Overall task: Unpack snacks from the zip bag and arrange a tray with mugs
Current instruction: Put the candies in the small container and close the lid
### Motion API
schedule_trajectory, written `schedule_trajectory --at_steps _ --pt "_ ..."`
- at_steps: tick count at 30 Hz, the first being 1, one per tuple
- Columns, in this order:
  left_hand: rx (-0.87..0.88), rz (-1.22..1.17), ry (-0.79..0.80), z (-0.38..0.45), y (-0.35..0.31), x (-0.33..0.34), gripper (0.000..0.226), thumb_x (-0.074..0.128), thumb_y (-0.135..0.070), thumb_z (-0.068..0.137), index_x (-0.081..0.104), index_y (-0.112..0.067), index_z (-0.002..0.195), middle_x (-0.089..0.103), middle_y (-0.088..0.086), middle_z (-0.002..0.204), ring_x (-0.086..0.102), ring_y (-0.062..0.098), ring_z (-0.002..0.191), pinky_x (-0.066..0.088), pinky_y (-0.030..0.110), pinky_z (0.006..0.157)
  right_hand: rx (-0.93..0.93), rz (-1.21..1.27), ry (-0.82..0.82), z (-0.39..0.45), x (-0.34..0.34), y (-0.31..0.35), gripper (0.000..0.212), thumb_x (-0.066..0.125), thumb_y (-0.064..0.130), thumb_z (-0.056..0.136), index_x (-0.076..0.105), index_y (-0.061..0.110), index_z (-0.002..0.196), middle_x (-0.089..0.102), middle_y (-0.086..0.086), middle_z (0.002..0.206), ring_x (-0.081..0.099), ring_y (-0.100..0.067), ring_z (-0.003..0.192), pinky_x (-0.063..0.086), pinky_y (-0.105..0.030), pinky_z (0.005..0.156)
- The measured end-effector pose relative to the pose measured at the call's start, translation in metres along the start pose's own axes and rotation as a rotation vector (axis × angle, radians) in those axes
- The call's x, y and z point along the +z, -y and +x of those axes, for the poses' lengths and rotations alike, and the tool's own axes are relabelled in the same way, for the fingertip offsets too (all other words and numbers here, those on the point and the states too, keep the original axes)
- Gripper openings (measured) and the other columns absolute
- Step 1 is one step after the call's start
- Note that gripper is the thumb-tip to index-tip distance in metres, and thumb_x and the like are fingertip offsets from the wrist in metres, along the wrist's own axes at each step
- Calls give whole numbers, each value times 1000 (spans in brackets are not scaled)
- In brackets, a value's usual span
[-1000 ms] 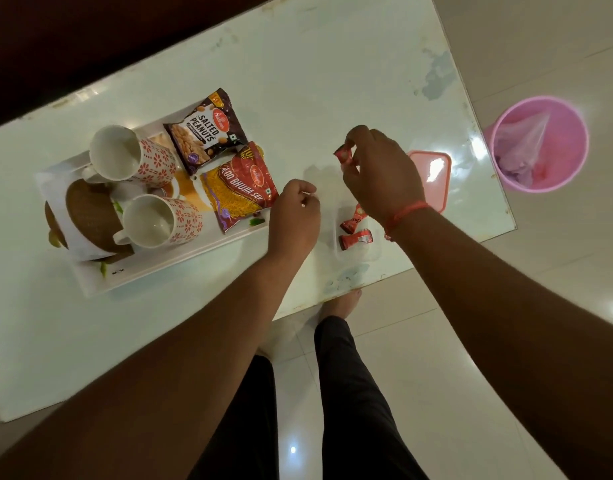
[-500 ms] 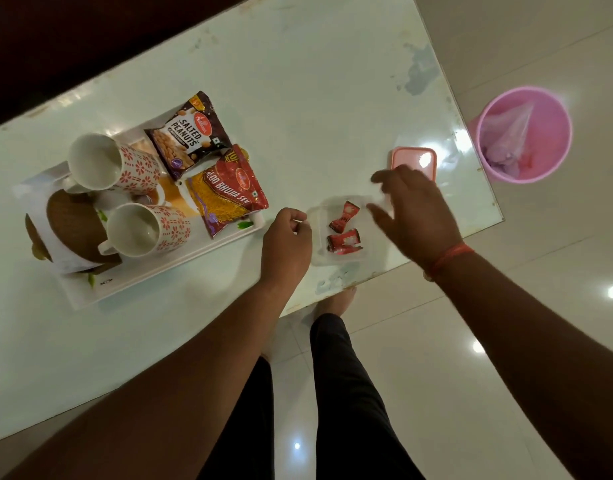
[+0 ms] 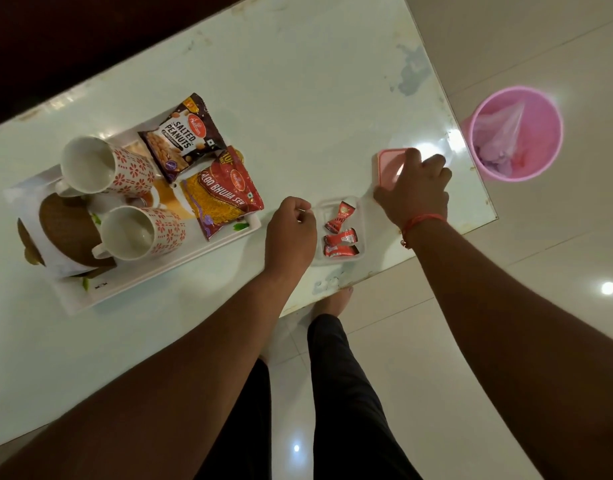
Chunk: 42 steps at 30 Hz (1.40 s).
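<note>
Right hand (image 3: 414,194): grasping pink lid (image 3: 388,168). Left hand (image 3: 291,233): clenched, beside box (image 3: 362,252) (three red sachets). Tray (image 3: 159,275): two mugs, "Salted Peanuts" (image 3: 182,136), "Aloo Bhujia Sev" (image 3: 223,195).

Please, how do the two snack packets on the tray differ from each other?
The salted peanuts packet is dark brown and pictures peanuts; the aloo bhujia packet is red and yellow. The peanuts packet lies farther from the person, beside the farther mug; the bhujia packet lies nearer, its corner reaching over the tray's edge. The bhujia packet looks somewhat larger. Both lie flat, face up, apparently unopened.
</note>
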<state>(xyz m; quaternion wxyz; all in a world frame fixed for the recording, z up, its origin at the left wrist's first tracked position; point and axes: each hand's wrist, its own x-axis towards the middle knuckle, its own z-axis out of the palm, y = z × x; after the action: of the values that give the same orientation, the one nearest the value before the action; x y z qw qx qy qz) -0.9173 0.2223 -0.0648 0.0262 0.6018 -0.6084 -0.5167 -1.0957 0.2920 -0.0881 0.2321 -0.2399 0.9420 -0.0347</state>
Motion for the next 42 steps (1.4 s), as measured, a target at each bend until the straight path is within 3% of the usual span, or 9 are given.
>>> schedule_trajectory --at_steps 3,6,12,17,21,25,29,38,42 --pt "96 -63 -49 -2 -7 -6 17 50 -12 98 58 -20 110 58 -1 118 58 9 103 44 1 68 41 349 38 -9 -21 4 66 70 36 78 44 16 136 35 -14 133 41 -34 124 45 -40 95" --pt "182 -152 -7 -6 -18 -15 25 49 -15 99 56 -26 120 52 -6 128 53 4 115 44 0 76 74 752 275 -35 -54 8 46 66 38 81 58 28 125 45 -4 131 56 -21 109 51 -31 80" --pt "221 -131 238 -11 -18 -15 25 50 -26 101 61 -30 122 63 -10 124 60 4 109 51 13 86 209 1252 827 -88 -60 3 35 51 28 92 67 16 120 69 -12 119 66 -35 108 54 -45 81" --pt "201 -15 105 -10 -8 -14 18 59 -14 95 68 -20 108 66 -8 108 57 -3 91 43 0 73 255 1135 558 -112 -31 10 27 45 17 100 64 18 118 65 -13 116 62 -36 109 59 -54 83" --pt "282 105 83 -2 -6 -12 17 58 -14 96 68 -18 109 66 -4 109 58 4 94 43 2 72 125 742 223 -123 -12 15 27 48 19 99 52 21 125 59 3 111 58 -7 87 49 -20 66" --pt "422 238 51 16 -14 -6 16 59 -10 94 70 -12 107 69 4 108 61 14 98 49 17 81 56 609 19 -120 11 17 19 52 19 99 57 13 117 57 -3 110 53 -10 85 46 -16 69" --pt "503 377 50 27 -13 3 16 59 -8 93 70 -11 104 68 7 105 61 23 99 52 31 82 86 570 -39 -109 22 16 17 52 16 99 60 9 112 57 -6 111 51 -11 86 40 -16 70" --pt "533 449 3 29 -10 10 14 60 -7 93 70 -11 101 66 7 107 59 22 100 51 30 79 101 572 -36 -102 30 15 15 52 14 99 59 9 111 57 -5 109 51 -13 86 46 -26 76" --pt "475 406 31 31 -9 10 13 59 -8 94 69 -11 101 65 6 107 60 19 98 48 24 78 78 617 -28 -100 34 12 31 52 12 98 55 20 128 58 -2 114 59 -16 93 54 -31 80"
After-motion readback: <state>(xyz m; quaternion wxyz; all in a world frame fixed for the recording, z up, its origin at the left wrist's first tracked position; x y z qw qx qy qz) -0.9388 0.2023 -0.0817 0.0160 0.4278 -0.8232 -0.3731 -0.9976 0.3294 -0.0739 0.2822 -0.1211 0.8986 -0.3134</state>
